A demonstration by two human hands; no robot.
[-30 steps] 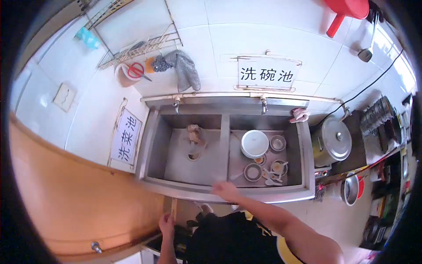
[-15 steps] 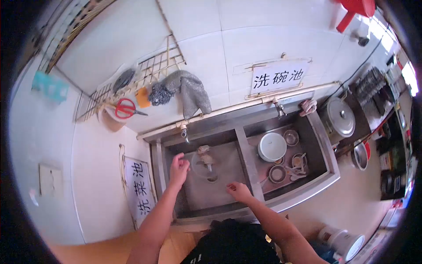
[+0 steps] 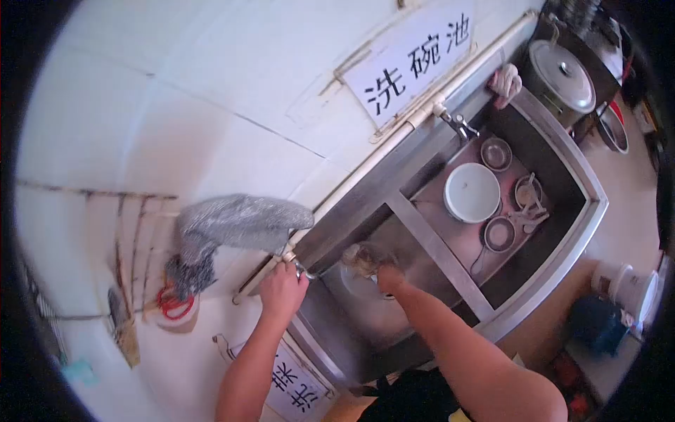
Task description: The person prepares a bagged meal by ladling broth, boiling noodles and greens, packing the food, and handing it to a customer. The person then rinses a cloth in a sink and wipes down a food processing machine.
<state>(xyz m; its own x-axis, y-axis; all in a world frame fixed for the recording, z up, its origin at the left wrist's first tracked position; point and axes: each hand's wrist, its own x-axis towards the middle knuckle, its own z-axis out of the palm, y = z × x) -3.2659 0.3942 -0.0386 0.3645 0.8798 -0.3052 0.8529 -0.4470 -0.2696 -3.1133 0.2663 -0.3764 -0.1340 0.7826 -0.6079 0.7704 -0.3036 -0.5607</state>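
My left hand (image 3: pixel 283 287) is closed around the tap (image 3: pixel 299 267) on the wall pipe above the left sink basin (image 3: pixel 344 316). Inside that basin, my right hand (image 3: pixel 390 278) has its fingers closed at the short handle of a brownish, shaggy-headed scrubber (image 3: pixel 362 259); its exact kind is unclear. The scrubber lies over a pale round shape on the basin floor, partly covered by my fingers. A grey mesh cloth (image 3: pixel 242 221) hangs on the wall close to my left hand.
The right basin holds a white pot (image 3: pixel 472 192), several small metal bowls and white spoons (image 3: pixel 529 218). Its own tap (image 3: pixel 458 125) is above. A rag (image 3: pixel 505 86) hangs at the far corner. Beyond stands a lidded pot (image 3: pixel 562 74). Red scissors (image 3: pixel 176 302) hang at left.
My left hand has moved from over the basin up to the tap. My right hand has reached forward and taken hold of the scrubber. The view has tilted and shifted right.
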